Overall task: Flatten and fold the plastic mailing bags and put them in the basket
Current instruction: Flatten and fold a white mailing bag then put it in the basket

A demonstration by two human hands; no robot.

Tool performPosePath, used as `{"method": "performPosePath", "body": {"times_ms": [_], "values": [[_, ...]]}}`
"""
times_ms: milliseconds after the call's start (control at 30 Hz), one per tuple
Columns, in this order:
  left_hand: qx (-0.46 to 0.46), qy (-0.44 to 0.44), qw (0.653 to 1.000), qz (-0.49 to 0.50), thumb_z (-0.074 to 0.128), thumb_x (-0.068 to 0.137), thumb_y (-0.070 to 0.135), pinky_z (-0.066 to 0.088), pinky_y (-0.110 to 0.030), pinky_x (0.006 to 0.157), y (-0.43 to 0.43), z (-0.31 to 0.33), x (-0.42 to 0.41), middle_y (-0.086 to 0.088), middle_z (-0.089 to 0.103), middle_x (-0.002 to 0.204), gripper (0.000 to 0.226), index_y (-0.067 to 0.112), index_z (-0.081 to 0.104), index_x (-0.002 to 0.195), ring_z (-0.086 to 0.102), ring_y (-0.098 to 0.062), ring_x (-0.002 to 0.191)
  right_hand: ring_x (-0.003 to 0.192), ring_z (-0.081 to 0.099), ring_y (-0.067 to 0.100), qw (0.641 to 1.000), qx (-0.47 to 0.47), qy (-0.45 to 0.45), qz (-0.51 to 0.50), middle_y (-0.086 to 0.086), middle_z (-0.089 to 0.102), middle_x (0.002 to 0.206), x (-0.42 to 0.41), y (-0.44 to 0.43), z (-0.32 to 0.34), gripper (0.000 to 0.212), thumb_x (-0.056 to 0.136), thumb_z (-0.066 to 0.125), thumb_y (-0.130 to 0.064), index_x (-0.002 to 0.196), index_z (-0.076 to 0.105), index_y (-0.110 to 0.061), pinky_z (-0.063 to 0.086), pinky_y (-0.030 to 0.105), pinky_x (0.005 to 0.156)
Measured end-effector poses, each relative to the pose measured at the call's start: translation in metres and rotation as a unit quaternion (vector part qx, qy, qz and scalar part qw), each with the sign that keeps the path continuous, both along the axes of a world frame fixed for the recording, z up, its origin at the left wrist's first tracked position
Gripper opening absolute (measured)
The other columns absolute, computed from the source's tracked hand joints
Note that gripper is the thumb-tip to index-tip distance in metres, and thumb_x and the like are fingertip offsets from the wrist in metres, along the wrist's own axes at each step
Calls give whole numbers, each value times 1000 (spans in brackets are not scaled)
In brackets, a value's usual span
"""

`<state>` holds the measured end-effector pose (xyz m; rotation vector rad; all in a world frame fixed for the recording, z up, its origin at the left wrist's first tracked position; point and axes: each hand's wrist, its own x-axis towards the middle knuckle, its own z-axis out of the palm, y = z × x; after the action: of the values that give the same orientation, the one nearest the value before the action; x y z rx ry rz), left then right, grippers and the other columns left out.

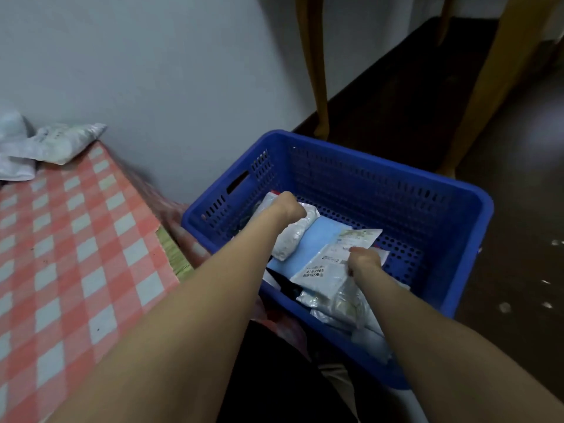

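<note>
Both my arms reach down into a blue plastic basket on the floor. My left hand is bent at the wrist over a folded white mailing bag and grips its upper end. My right hand pinches a flat white bag with a printed label near the basket's front. Under them lie a light blue bag and several crumpled silvery bags. The fingers of both hands are hidden behind the knuckles.
A table with a red-and-white checked cloth stands to the left, carrying more white mailing bags at its far end by the wall. Yellow wooden furniture legs stand on the dark floor beyond the basket.
</note>
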<state>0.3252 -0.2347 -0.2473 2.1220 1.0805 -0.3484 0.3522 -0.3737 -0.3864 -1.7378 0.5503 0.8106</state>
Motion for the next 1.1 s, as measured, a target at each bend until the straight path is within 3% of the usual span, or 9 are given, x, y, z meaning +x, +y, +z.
{"method": "performPosePath", "body": {"times_ms": [100,167,267,400,500,600,700,933,1100], "values": [[-4,2,1000,-8,51,96,8,45,-36,98,5,1,-2,-10,47,97,9,2,52,102,49,-29,105,93,47,26,994,-31,40,96,14,48,105,4,4,1,13,91,57,-2,100,50,-8,41,31,78],[13,7,1000,-20,55,93,8,46,-38,95,11,4,-3,-9,45,93,7,6,51,88,49,-25,93,113,51,31,986,-53,14,159,17,49,127,7,8,6,37,92,58,-4,127,49,-9,44,33,86],[38,-17,999,-16,53,93,5,42,-32,80,16,17,-9,1,36,74,38,19,31,67,39,-12,65,133,39,35,987,-47,-16,155,14,31,153,11,19,27,62,93,58,-9,149,31,-15,41,40,101],[86,-48,995,-6,52,93,6,41,-26,69,21,48,-20,5,35,70,38,21,31,65,39,-11,64,130,43,34,981,-6,-93,168,12,33,151,15,46,71,60,90,62,-16,145,41,-21,40,40,105],[119,-87,989,18,53,89,6,47,-32,76,26,84,-39,-10,59,85,8,8,57,82,58,-23,79,127,46,32,974,41,-135,176,10,43,145,10,71,120,64,79,72,-25,139,49,-23,39,43,108],[147,-129,980,48,51,90,2,45,-36,98,41,114,-63,-19,60,124,35,-1,57,124,57,-32,115,122,49,29,962,69,-183,192,7,48,140,-3,95,169,66,73,74,-31,135,53,-24,42,41,104],[159,-164,970,86,50,91,1,38,-35,107,55,140,-95,-17,52,136,45,0,47,136,50,-30,126,121,50,28,943,89,-231,222,7,50,136,-23,119,211,62,72,73,-34,131,55,-21,43,40,102],[178,-204,950,153,48,89,1,41,-38,105,91,176,-182,-16,52,136,49,4,46,137,51,-30,124,132,42,28,900,121,-292,299,8,45,145,-88,167,284,67,83,69,-33,142,44,-16,38,41,109],[193,-230,932,202,48,89,1,43,-34,100,114,187,-231,-12,56,127,32,6,58,119,53,-29,120,131,44,27,873,140,-318,341,9,48,143,-136,196,309,66,81,70,-31,141,47,-14,40,39,107]]}}
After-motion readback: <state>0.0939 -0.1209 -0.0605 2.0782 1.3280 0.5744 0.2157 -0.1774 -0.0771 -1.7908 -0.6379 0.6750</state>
